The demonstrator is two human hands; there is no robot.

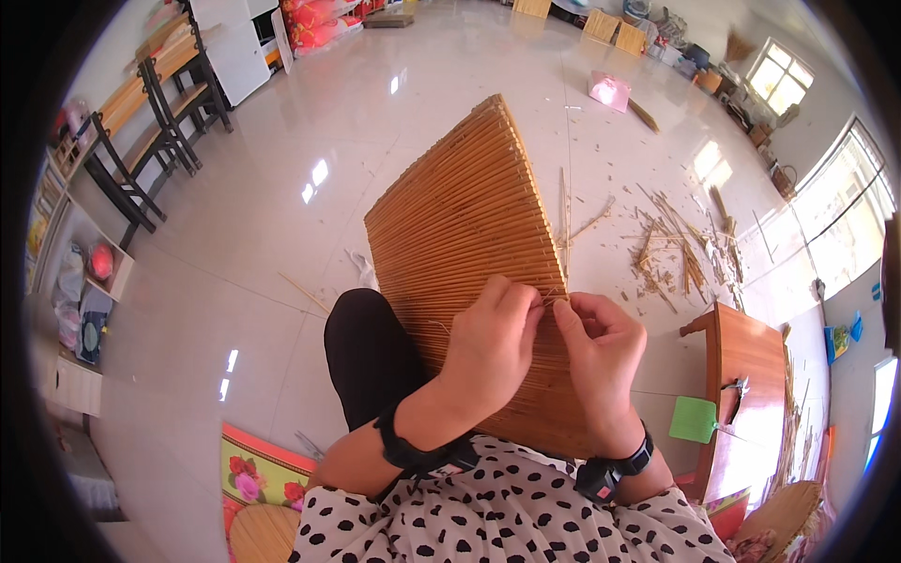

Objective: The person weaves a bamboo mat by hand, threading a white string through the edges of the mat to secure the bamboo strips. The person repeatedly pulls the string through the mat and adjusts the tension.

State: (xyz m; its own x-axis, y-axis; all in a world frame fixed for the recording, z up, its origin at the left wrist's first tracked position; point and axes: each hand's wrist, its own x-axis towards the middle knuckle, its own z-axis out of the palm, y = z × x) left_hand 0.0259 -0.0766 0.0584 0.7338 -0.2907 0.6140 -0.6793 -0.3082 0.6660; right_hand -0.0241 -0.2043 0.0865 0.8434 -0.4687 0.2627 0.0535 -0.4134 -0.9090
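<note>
A panel of thin brown stalks [460, 206], laid side by side and bound along its edges, leans up from my lap. My left hand [493, 342] is closed in a pinch on a thin pale thread [551, 297] at the panel's right edge. Right beside it my right hand [603, 342] is closed too, with thumb and forefinger pressed together at that same edge. The two sets of fingertips almost touch. Curled fingers partly hide the thread, and my forearms cover the lower part of the panel.
To the right stands a low wooden table [751, 375] with a green fly swatter [694, 419] and a dark hand tool [737, 394]. Loose stalks [685, 249] litter the floor beyond it. Wooden chairs [174, 89] line the left. Scissors [308, 445] lie near my left elbow.
</note>
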